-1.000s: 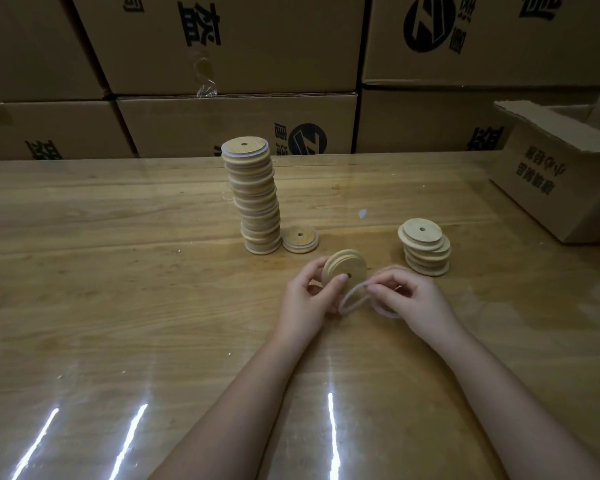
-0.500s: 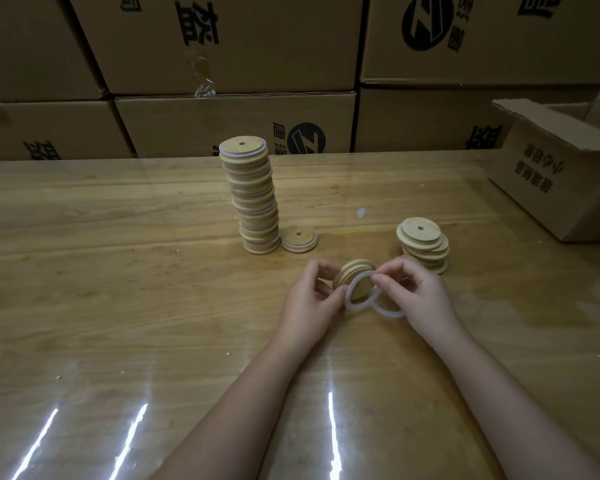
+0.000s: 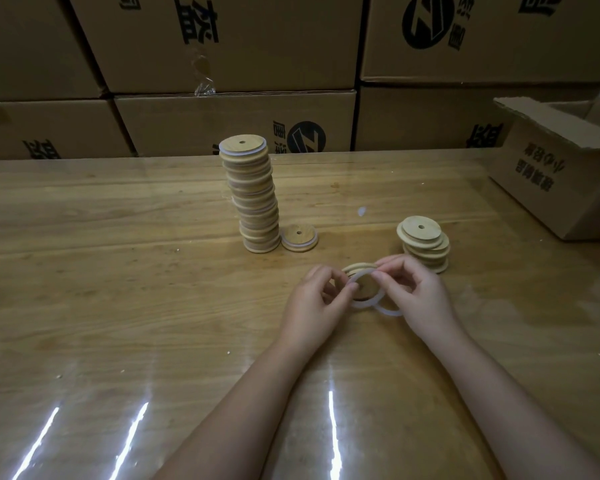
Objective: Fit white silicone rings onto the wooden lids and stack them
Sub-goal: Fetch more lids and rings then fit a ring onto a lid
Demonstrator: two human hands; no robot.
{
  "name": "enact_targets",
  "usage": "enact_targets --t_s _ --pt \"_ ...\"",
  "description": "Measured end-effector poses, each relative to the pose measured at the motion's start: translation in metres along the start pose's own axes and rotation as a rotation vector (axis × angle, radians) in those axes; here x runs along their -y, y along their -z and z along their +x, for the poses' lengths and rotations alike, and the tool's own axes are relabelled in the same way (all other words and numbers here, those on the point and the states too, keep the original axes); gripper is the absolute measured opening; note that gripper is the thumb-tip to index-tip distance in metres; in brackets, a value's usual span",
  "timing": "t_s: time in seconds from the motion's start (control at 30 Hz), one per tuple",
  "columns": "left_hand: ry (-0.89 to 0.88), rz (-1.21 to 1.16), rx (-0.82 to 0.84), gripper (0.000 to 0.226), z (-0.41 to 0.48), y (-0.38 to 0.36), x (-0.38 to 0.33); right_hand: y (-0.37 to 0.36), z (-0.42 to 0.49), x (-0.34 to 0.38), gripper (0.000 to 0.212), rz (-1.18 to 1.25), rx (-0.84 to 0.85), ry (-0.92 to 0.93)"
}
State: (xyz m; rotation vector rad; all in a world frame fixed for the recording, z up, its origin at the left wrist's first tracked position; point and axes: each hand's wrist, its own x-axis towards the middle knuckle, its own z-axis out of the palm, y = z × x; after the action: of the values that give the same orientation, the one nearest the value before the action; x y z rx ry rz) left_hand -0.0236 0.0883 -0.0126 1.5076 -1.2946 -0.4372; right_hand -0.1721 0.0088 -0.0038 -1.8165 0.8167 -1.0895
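Both the left hand [image 3: 314, 301] and right hand [image 3: 421, 296] pinch ring [image 3: 359, 305] onto lid [image 3: 362, 287] (partly hidden).

Small packing shop or stockroom, dim light. Plain brown cartons [image 3: 222, 46] w/ black printed logos & chars are stacked in rows behind the table [image 3: 118, 289]. An open carton [image 3: 551, 174] sits on its right end. Table is wood under a glossy clear sheet [image 3: 84, 393]. Batch goods on it: tall stack [image 3: 253, 199] of identical ringed lids, short stack [image 3: 426, 247] of bare ones. Work is by hand: left hand [image 3: 312, 306] holds a lid [image 3: 357, 266], right hand [image 3: 420, 299] pinches a ring [image 3: 359, 306].
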Motion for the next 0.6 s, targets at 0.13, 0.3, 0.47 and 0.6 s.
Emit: enact_targets --t_s 0.13,0.3,0.47,0.6 --pt "-0.002 0.025 0.001 0.012 0.0003 0.0001 0.0024 0.0017 -0.0005 -0.0006 0.014 0.002 -0.007 -0.022" --pt "0.006 0.031 -0.033 0.007 -0.0008 0.0013 0.0019 0.0018 -0.0008 -0.0006 0.011 -0.049 -0.007 -0.021" --pt "0.013 0.056 -0.047 0.007 -0.0013 0.0016 0.002 0.0009 -0.0006 0.0003 0.006 -0.129 -0.013 0.003" --pt "0.021 0.059 -0.036 0.009 -0.0001 0.0018 0.0024 0.0015 -0.0006 0.0002 0.005 -0.168 -0.023 0.028"
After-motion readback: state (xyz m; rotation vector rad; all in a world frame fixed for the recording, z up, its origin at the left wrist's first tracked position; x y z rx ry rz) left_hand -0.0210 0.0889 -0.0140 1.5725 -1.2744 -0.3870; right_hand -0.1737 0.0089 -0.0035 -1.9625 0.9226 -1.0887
